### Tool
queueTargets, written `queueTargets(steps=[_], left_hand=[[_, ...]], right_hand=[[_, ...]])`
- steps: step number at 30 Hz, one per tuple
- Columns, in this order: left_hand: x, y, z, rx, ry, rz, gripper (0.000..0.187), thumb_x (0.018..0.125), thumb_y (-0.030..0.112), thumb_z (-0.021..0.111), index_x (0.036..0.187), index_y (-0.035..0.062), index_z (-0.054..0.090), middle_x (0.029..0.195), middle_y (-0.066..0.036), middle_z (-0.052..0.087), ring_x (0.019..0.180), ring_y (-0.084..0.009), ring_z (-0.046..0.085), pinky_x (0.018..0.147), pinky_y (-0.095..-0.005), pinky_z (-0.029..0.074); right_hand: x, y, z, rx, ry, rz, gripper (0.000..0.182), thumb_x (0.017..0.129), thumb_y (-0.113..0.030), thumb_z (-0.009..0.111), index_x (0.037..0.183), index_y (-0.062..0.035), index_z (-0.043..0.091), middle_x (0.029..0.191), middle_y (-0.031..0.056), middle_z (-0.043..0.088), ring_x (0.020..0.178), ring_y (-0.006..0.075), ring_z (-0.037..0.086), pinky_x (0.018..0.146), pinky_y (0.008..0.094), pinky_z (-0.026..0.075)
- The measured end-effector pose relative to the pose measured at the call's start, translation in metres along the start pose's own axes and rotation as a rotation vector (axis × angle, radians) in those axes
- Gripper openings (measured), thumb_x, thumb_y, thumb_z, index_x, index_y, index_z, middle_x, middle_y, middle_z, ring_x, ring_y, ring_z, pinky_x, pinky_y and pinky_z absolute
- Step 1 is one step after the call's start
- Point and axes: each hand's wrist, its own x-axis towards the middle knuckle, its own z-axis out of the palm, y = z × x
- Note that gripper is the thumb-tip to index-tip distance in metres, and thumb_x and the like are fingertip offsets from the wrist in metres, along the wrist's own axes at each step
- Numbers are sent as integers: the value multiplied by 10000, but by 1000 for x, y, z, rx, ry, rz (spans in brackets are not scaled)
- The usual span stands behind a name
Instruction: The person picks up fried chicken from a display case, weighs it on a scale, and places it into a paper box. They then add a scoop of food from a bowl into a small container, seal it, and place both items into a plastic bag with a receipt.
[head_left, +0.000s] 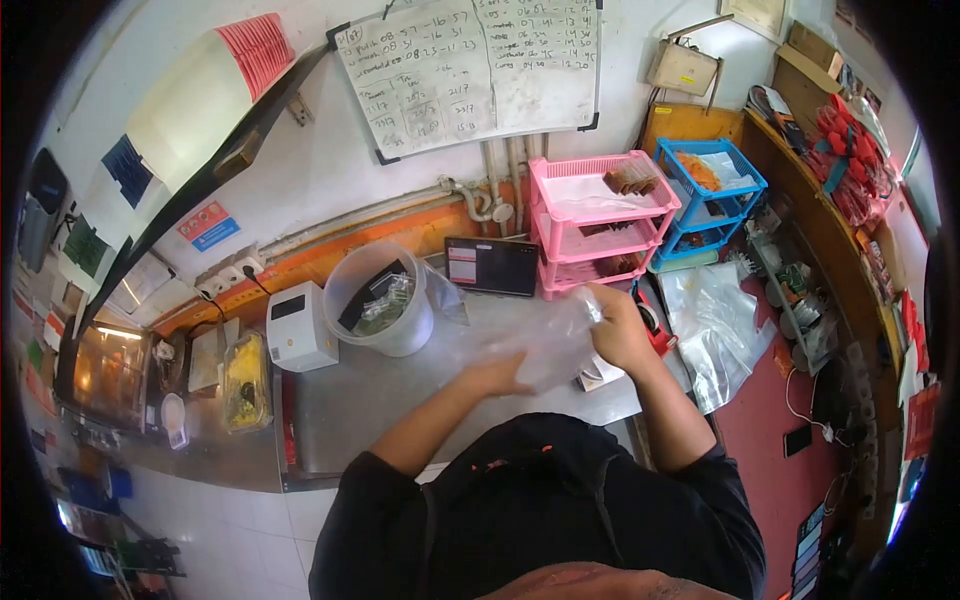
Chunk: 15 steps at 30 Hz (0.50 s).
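Observation:
A clear plastic bag [535, 340] is stretched over the metal table [340, 410], blurred by motion. My right hand [617, 325] grips its upper right end with closed fingers. At the bag's lower left is my left hand [498, 376], its fingers partly behind or inside the plastic and a thumb apart. Under the bag near my right wrist lies a small white object [600, 374]. Beyond the bag stands a tablet [490, 266]. A red and black tape dispenser [655, 325] is just right of my right hand.
Left of the bag are a white bucket [403, 325] with dark and clear packets and a white printer [300, 325]. Pink trays [600, 205] and blue trays [705, 200] stand behind. Plastic sheets [705, 320] lie at right, with a phone [797, 441] nearby.

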Motion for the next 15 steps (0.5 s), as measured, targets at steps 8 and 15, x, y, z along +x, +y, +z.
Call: queueTargets(steps=[8, 15], left_hand=[[17, -61, 43, 159, -66, -158, 394, 925, 372, 515, 1150, 72, 632, 1003, -183, 685, 935, -365, 657, 855, -495, 489], [3, -76, 62, 5, -320, -341, 658, 861, 451, 631, 1399, 109, 468, 1390, -250, 485, 1274, -375, 490, 1075, -447, 372]], right_hand=[[-30, -32, 2, -814, 293, -483, 291, 707, -102, 714, 991, -53, 680, 951, 118, 668, 928, 269, 644, 820, 393, 507], [57, 155, 41, -965, -335, -42, 189, 815, -214, 605, 939, -92, 679, 862, 131, 676, 805, 272, 670, 763, 435, 541]])
